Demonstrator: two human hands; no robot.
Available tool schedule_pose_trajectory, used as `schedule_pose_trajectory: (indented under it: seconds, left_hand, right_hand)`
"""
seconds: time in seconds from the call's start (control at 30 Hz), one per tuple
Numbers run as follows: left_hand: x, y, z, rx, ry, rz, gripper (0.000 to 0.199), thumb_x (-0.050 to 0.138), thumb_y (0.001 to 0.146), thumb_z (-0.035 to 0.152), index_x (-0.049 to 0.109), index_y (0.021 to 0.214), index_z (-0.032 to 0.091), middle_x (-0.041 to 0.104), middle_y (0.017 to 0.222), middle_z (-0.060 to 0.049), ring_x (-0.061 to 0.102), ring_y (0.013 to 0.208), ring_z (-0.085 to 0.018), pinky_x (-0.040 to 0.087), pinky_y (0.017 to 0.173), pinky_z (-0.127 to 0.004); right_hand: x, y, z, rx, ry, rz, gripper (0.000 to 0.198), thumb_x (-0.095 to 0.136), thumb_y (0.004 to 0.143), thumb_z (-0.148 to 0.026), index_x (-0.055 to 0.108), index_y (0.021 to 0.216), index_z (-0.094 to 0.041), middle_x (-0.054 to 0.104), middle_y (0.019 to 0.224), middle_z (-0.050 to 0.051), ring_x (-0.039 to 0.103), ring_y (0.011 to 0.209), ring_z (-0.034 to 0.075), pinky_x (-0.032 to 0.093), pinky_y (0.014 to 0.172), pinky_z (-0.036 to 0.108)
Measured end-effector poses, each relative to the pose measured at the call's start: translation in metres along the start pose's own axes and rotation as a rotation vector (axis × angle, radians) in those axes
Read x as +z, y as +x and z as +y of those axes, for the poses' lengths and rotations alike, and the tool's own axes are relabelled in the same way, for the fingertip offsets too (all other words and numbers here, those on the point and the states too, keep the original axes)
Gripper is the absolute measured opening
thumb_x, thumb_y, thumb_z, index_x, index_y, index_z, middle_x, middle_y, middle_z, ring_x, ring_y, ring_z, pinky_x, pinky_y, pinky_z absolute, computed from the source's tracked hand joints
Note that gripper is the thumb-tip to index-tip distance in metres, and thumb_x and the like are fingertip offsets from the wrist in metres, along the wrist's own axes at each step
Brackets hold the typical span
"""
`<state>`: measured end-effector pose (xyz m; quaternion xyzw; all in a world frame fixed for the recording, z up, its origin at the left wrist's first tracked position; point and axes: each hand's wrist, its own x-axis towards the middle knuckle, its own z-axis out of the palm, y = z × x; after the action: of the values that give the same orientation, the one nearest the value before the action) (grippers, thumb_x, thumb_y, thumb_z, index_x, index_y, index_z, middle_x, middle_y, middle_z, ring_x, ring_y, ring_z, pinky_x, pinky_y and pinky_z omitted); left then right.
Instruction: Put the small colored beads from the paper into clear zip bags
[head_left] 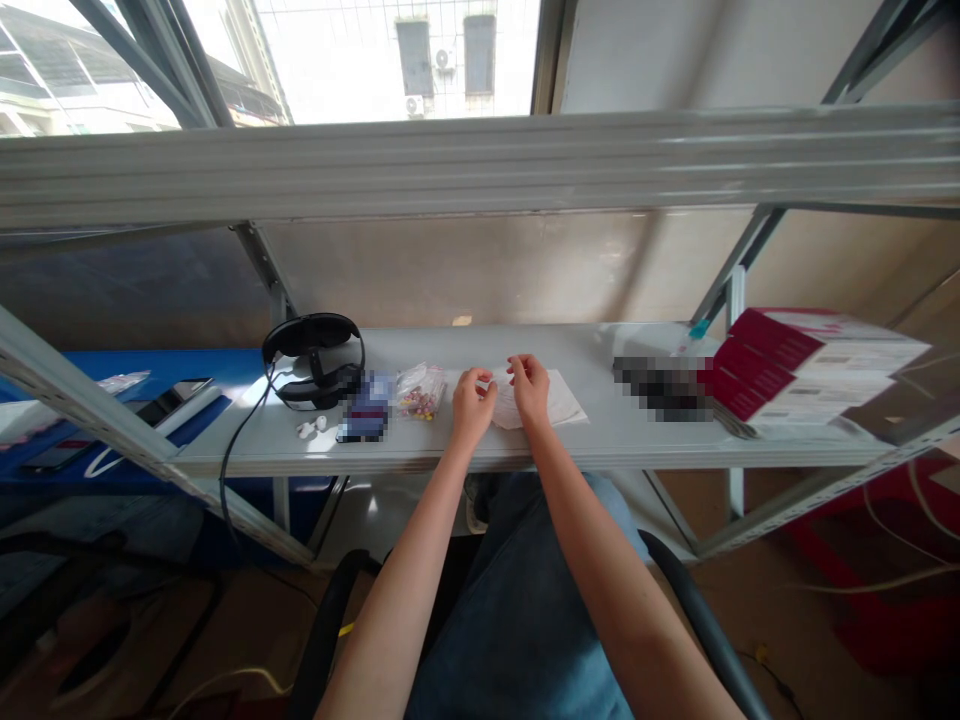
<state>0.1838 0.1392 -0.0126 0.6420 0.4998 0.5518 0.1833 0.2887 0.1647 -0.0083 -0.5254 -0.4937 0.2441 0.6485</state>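
On my feed, the left hand [475, 402] and right hand [529, 388] curl loosely at the white sheet [565, 399] on the bench [607, 438]; I can't tell whether either grips anything. A clear bag of colourful pieces [420, 390] lies left of them.

and here's the grey shelf [600, 440]: black headset [326, 383], white earbuds [312, 427] and clear bag [420, 390] to the left, white paper [564, 402] mid-shelf, red-and-white stack [784, 370] over right!

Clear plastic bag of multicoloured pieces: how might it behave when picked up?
The clear plastic bag would probably flop, since it looks wrinkled. The small multicoloured pieces inside gather toward one end, so it may hang lopsided.
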Motion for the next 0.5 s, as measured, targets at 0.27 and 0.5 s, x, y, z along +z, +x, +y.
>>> schedule_pose_trajectory:
  seconds: [0.27, 0.5]
  left_hand:
    - [0.0007, 0.0003, -0.0019, 0.008, 0.013, -0.015, 0.010, 0.052, 0.075, 0.016, 0.054, 0.084, 0.018, 0.059, 0.085, -0.001, 0.051, 0.060, -0.008, 0.043, 0.061, -0.021]
    - [0.0036, -0.0003, -0.0086, -0.007, 0.109, -0.129, 0.019, 0.056, 0.068, 0.009, 0.054, 0.084, 0.018, 0.059, 0.086, -0.001, 0.051, 0.060, -0.009, 0.044, 0.067, -0.025]
  right_hand:
    - [-0.0042, 0.0054, 0.0061, 0.147, 0.156, 0.063, 0.029, 0.044, 0.070, -0.042, 0.058, 0.074, -0.017, 0.055, 0.060, -0.001, 0.048, 0.052, 0.011, 0.038, 0.052, 0.024]
    - [-0.0059, 0.0012, 0.0007, 0.189, 0.284, -0.023, 0.032, 0.047, 0.070, -0.047, 0.059, 0.076, -0.018, 0.056, 0.062, -0.001, 0.046, 0.050, 0.009, 0.038, 0.050, 0.023]
